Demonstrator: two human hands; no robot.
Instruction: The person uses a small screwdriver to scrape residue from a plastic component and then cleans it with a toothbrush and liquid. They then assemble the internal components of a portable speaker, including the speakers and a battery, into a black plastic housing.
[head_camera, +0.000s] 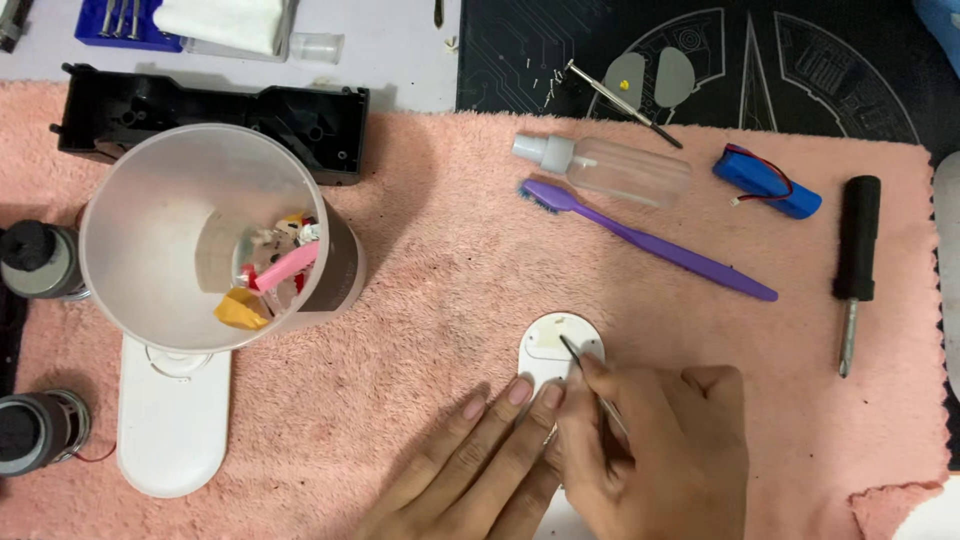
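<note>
Seen from your head camera, your right hand (655, 455) is closed in a pinch on thin metal tweezers (585, 372), knuckles up, their tip touching the top of a white oval cover (556, 352) at the six o'clock edge of the pink towel (440, 300). Your left hand (480, 450) lies flat and open, holding nothing, fingertips pressed on the cover's left edge. At twelve o'clock from the cover lie a purple toothbrush (650, 240) and a clear spray bottle (610, 168); at two o'clock, a blue battery pack (767, 182) and a black screwdriver (855, 265). At nine o'clock stands a translucent cup (150, 230) holding scraps.
</note>
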